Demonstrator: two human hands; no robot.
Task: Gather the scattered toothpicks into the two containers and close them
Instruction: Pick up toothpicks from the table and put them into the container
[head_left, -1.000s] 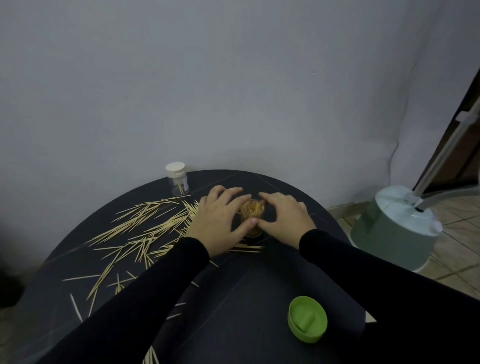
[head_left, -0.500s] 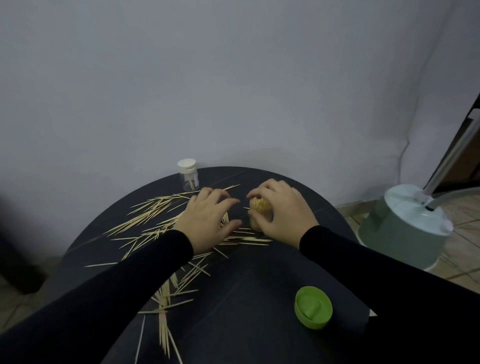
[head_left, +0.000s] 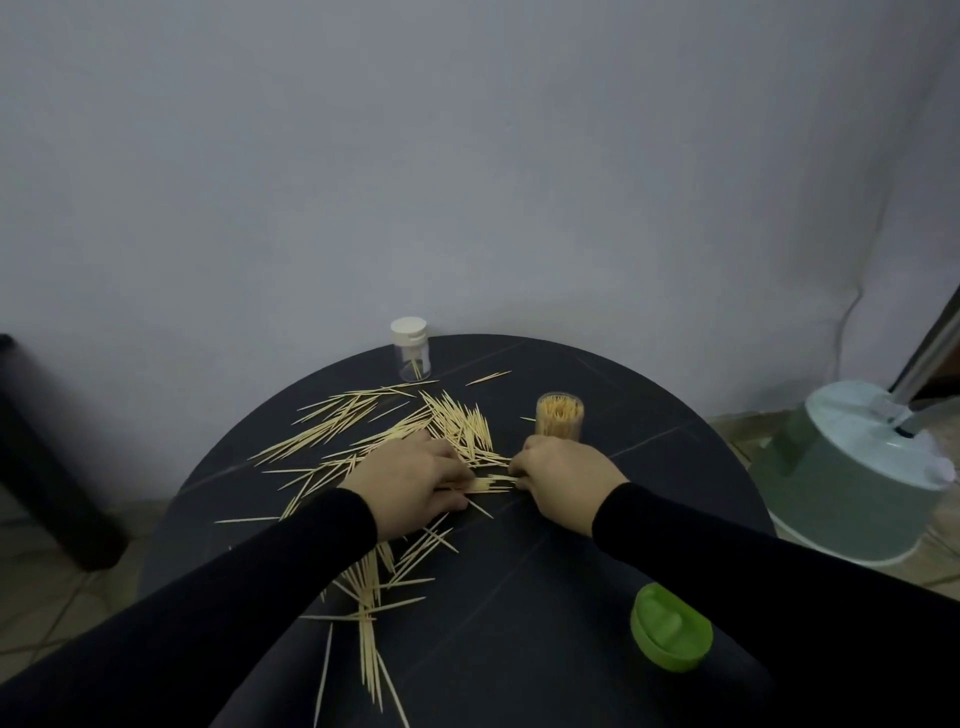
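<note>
Now, mid-frame | left hand fingers curled, pinching one end of a toothpick bundle | right hand curled, pinching the other end | both on black table

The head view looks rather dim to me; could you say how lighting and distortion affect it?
Head view: dim, even light, no glare; the toothpicks stand out against the dark table; black sleeves merge with it; wide-angle bending curves the edges.
</note>
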